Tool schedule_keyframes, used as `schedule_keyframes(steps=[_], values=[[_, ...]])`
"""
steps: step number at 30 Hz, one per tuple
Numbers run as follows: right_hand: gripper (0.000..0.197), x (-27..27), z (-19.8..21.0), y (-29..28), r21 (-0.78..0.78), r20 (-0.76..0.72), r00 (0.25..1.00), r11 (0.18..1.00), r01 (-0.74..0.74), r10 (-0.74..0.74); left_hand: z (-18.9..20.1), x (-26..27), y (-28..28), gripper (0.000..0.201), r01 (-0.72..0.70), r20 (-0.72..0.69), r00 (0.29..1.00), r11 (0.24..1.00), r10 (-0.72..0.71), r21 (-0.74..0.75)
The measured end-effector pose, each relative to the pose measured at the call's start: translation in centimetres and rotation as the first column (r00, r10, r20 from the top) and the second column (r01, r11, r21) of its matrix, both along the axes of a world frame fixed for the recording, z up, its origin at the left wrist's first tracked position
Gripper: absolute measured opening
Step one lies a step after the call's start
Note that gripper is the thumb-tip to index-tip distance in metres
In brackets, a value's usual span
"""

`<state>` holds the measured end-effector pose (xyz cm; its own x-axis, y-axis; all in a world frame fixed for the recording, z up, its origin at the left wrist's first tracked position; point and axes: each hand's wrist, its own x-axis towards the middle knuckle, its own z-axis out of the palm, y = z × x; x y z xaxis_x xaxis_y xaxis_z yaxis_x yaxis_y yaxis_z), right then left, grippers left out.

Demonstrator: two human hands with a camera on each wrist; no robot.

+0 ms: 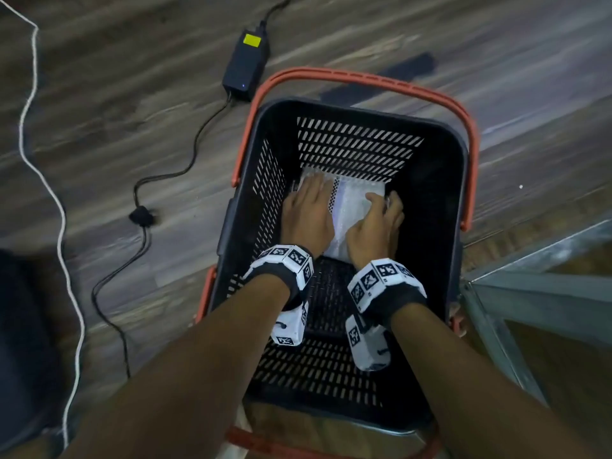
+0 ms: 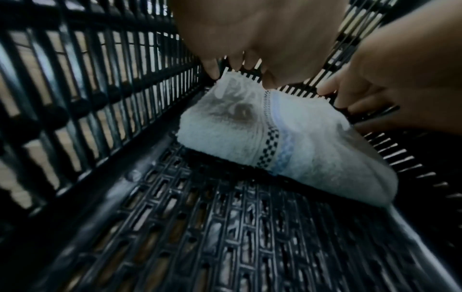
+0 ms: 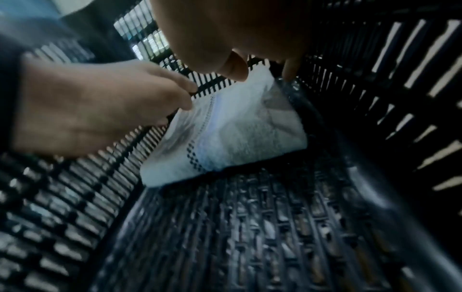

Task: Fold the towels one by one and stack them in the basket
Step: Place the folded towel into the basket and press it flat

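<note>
A folded white towel (image 1: 351, 207) with a dark checkered stripe lies on the floor of the black slatted basket (image 1: 364, 111), against its far wall. My left hand (image 1: 308, 210) lies flat on the towel's left part, fingers straight. My right hand (image 1: 374, 223) curls over the towel's right edge and grips it. In the left wrist view, the towel (image 2: 250, 138) sits below my left hand (image 2: 250, 39), with my right hand (image 2: 400, 79) at its far right corner. The right wrist view has the towel (image 3: 237, 134), my right hand (image 3: 237, 29) and my left hand (image 3: 87, 106).
The basket stands on a wood-look floor with its orange handles (image 1: 381, 77) folded down. A black power adapter (image 1: 245, 64) with its cable (image 1: 142, 213) and a white cord (image 1: 29, 127) lie to the left. A metal frame (image 1: 530, 293) stands at the right.
</note>
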<state>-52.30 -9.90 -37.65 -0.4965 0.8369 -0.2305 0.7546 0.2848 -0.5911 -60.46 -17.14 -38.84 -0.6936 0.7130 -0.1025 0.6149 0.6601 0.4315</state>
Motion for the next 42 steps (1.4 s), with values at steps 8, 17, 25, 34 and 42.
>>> schedule_keyframes(steps=[8, 17, 25, 34, 42], values=[[0.061, -0.5, -4.2, -0.1, 0.189, 0.288, 0.930, 0.939, -0.288, 0.227, -3.5, -0.9, -0.4, 0.059, 0.114, -0.037, 0.991, 0.958, -0.128, -0.262], [0.058, -0.4, -5.6, -0.6, 0.267, 0.310, 0.925, 0.914, -0.306, 0.219, -4.7, -0.1, -0.2, 0.059, 0.057, -0.126, 0.988, 0.962, -0.094, -0.267], [0.033, -0.9, 4.8, 1.6, -0.266, 0.548, 0.677, 0.870, -0.415, 0.491, 6.7, -1.6, 0.3, 0.028, 0.232, 0.215, 0.968, 0.773, -0.127, -0.590], [0.027, 1.7, 26.3, 2.8, -0.059, 0.371, 0.789, 0.860, -0.507, 0.490, 30.1, 0.0, -1.7, 0.029, 0.076, 0.012, 0.997, 0.958, -0.076, -0.275], [0.034, 11.9, 45.7, 1.2, 0.299, 0.227, 0.891, 0.842, -0.448, 0.394, 48.7, 8.5, -5.7, 0.028, 0.085, -0.137, 0.988, 0.994, -0.075, 0.071]])
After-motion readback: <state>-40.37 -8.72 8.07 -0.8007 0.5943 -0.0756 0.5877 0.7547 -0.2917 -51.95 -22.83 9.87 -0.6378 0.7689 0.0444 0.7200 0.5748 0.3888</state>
